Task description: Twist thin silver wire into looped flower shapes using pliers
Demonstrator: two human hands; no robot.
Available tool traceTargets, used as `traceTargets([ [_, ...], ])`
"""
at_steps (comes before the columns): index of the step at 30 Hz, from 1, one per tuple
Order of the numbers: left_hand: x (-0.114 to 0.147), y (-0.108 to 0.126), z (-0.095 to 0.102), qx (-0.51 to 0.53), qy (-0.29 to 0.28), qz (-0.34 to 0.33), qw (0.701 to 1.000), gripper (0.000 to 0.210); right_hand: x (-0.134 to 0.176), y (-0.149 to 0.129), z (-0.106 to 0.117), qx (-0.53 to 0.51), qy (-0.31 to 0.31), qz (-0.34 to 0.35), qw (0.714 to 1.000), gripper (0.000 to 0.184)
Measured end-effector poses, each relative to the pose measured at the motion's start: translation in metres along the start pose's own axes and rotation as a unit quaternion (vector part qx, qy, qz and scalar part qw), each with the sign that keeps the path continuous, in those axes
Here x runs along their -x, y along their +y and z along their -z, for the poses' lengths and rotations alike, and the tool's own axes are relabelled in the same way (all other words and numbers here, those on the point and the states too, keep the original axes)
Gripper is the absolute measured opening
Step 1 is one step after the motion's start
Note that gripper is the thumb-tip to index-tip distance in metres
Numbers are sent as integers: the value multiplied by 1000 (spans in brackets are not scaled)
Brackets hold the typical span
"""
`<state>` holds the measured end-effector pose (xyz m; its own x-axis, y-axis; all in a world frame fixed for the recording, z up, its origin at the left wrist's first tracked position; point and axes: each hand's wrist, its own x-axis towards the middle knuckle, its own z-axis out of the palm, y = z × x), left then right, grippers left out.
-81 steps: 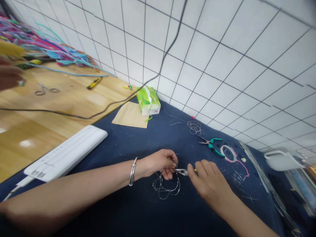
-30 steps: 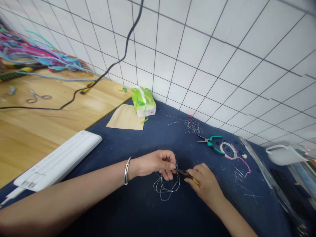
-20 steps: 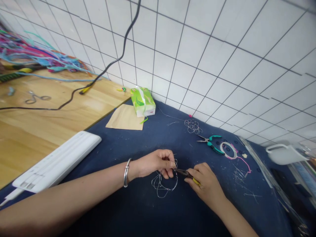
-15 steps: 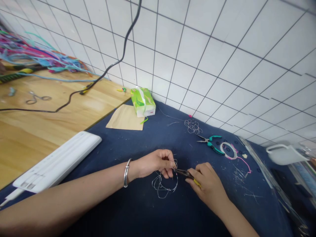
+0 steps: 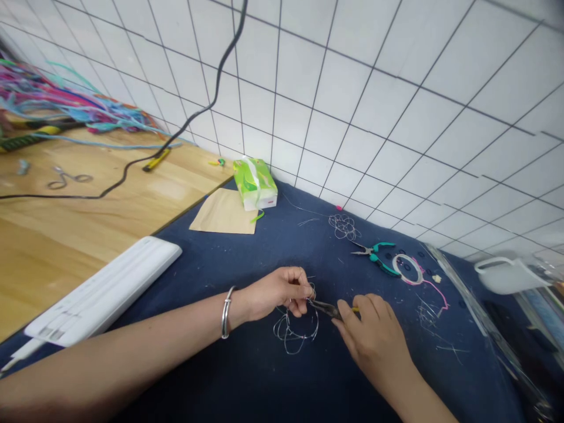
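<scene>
My left hand (image 5: 282, 291), with a silver bangle at the wrist, pinches a looped ring of thin silver wire (image 5: 302, 337). The wire's loops hang below the fingers over the dark blue cloth. Closed around yellow-handled pliers (image 5: 325, 308), my right hand (image 5: 374, 329) holds their dark jaws at the wire, right beside the left fingertips. Whether the jaws grip the wire is too small to tell. Further back lies a flower-shaped wire piece (image 5: 344, 226). Teal-handled pliers (image 5: 376, 255) rest open near it.
A white power strip (image 5: 106, 288) lies at the left. Behind are a tan paper sheet (image 5: 222, 211) and a green tissue pack (image 5: 255, 183). A clear coil (image 5: 408, 269) and wire scraps (image 5: 427, 315) sit at the right, near a white cup (image 5: 506, 276). A black cable (image 5: 189, 120) crosses the upper left.
My right hand has turned around the pliers, its back now more upward and the yellow handle shifted. The wire ring has swung very slightly. My left hand stays nearly still.
</scene>
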<state>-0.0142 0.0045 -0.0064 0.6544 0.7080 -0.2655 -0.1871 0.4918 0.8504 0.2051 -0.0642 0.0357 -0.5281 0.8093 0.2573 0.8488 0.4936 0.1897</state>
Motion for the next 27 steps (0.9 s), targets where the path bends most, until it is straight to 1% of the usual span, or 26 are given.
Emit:
traceTargets([
  [4, 1, -3, -6, 23, 50, -30, 998, 16, -2, -7, 3, 20, 7, -32, 999, 24],
  [7, 3, -4, -11, 34, 67, -31, 997, 17, -4, -10, 3, 26, 2, -47, 999, 25],
  [11, 5, -5, -15, 49, 73, -25, 996, 18, -4, -12, 2, 35, 3, -48, 998, 24],
  [16, 4, -9, -15, 63, 75, -18, 995, 19, -4, -11, 0, 51, 25, -31, 998, 25],
  [21, 3, -10, -15, 61, 81, -11, 995, 20, -3, -10, 0, 73, 37, -14, 997, 26],
  [27, 2, -8, -16, 58, 84, 1, 995, 20, 2, -9, -4, 94, 38, -4, 995, 28],
])
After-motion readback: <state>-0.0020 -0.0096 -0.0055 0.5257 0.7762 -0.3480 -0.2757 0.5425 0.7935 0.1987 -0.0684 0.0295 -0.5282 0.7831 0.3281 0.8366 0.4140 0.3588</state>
